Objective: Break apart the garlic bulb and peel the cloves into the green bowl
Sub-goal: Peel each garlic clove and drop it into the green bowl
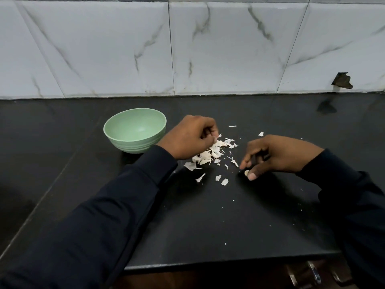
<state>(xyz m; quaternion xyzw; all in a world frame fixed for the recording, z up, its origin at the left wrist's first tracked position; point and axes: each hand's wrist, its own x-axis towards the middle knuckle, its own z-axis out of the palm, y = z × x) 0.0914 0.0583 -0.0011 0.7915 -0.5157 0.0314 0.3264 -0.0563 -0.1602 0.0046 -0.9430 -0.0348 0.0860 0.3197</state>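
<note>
Step in hand: peeling. The bulb is already apart. What remains is a pile (208,154) of pale skins and pieces in the middle of the counter (208,222), with loose flakes scattered to its right and near side. The bowl (135,128) stands at the left, just beyond the left wrist, and no clove is visible inside it.

Right hand (279,155): palm down, low over the counter to the right of the pile. Thumb (253,176) and forefinger are drawn together on a small clove (246,173), which sits at the counter surface. The other fingers are bent above it.

Left hand (190,137): knuckles up, fingers curled tight, fingertips buried in the far-left edge of the pile. Whether they have hold of a clove or only skins cannot be told.

Both forearms, in dark sleeves, come in from the near edge.

Assessment: the clove under the right hand is the item being worked. If skin remains on it, the next move is to strip that off. It must then be carried left, across the pile, and dropped in the bowl. The clove is small, so a fingertip pinch is needed. More cloves must then be sorted out of the skins.
</note>
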